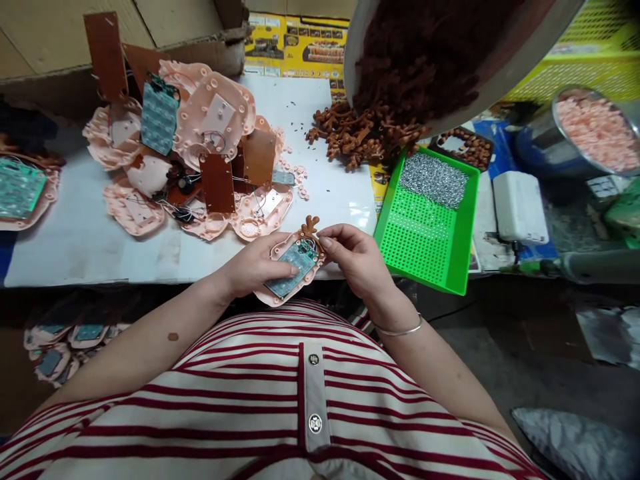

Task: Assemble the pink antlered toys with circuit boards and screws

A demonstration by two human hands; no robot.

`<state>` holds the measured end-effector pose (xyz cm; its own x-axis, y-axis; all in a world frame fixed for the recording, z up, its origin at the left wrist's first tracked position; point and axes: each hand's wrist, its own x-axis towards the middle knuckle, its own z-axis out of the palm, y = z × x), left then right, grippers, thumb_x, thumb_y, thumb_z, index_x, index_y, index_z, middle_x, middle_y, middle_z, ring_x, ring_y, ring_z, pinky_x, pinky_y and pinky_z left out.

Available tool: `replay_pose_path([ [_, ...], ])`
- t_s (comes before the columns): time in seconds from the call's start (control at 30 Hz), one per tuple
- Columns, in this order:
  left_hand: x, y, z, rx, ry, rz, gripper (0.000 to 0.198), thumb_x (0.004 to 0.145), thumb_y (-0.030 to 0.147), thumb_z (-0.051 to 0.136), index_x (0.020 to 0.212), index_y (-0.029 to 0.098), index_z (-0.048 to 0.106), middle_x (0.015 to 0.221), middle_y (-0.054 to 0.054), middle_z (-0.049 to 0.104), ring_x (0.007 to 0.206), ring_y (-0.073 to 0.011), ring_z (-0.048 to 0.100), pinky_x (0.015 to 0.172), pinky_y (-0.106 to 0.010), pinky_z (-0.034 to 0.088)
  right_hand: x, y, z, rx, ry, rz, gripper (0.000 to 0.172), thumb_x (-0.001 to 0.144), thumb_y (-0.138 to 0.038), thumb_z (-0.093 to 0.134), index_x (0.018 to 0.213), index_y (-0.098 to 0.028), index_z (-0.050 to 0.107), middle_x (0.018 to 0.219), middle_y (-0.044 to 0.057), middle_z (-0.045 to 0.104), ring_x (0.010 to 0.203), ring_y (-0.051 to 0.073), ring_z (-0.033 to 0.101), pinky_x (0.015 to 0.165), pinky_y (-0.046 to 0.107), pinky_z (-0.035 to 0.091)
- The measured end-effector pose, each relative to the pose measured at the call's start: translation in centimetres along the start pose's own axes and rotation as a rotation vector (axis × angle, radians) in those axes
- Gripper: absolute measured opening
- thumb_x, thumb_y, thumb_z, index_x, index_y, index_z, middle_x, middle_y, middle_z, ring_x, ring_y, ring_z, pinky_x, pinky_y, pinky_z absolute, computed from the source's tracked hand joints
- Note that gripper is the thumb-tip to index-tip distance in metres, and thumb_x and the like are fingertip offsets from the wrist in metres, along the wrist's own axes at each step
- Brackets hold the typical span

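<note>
My left hand [259, 265] is closed round a pink plastic shell half [274, 297], its thumb pressing on the green circuit board [295, 267] inside. Thin white wires show near the board's upper end. A brown antler-shaped piece [310, 225] stands up from the shell's top edge. At the upper right corner of the shell, my right hand [353, 257] pinches a second brown piece [327, 245], mostly hidden by the fingers. Both hands are just over the table's front edge.
Pink shells with brown boards [217, 183] pile up at left. A tipped white tub [351, 60] spills brown antler pieces [360, 137] at the back. A green basket [425, 237] of screws [434, 179] stands right, near a metal pot [550, 137] of pink parts. Another shell [25, 190] lies far left.
</note>
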<state>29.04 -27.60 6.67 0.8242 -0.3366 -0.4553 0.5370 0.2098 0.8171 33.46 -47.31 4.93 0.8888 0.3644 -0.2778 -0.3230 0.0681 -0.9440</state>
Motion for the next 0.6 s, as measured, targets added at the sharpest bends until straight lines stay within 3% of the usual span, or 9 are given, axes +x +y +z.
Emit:
replay_pose_path([
  [0.23, -0.11, 0.22, -0.14, -0.084, -0.036, -0.017, 0.049, 0.06, 0.026, 0.081, 0.104, 0.01, 0.065, 0.083, -0.008, 0.075, 0.07, -0.0185, 0.067, 0.065, -0.027, 0.049, 0.1, 0.43, -0.22, 0.175, 0.013, 0.013, 0.052, 0.069, -0.064, 0.083, 0.102, -0.024, 0.071, 0.077, -0.003, 0.068, 0.066, 0.011, 0.063, 0.064, 0.028, 0.057],
  [0.37, -0.26, -0.04, -0.47, -0.098, -0.022, -0.002, 0.048, 0.06, 0.024, 0.081, 0.103, 0.011, 0.065, 0.08, -0.007, 0.074, 0.064, -0.0168, 0.065, 0.062, -0.026, 0.048, 0.09, 0.63, -0.17, 0.103, -0.022, -0.045, 0.048, 0.064, -0.053, 0.09, 0.095, -0.023, 0.069, 0.074, -0.004, 0.068, 0.063, 0.011, 0.061, 0.063, 0.027, 0.057],
  [0.6, -0.24, -0.39, -0.17, -0.117, -0.035, 0.029, 0.045, 0.058, 0.022, 0.081, 0.098, 0.01, 0.068, 0.079, -0.008, 0.074, 0.063, -0.0169, 0.065, 0.062, -0.027, 0.049, 0.05, 0.89, 0.45, 0.017, -0.014, -0.155, 0.052, 0.063, -0.059, 0.089, 0.091, -0.023, 0.064, 0.072, -0.005, 0.065, 0.059, 0.011, 0.061, 0.059, 0.029, 0.059],
])
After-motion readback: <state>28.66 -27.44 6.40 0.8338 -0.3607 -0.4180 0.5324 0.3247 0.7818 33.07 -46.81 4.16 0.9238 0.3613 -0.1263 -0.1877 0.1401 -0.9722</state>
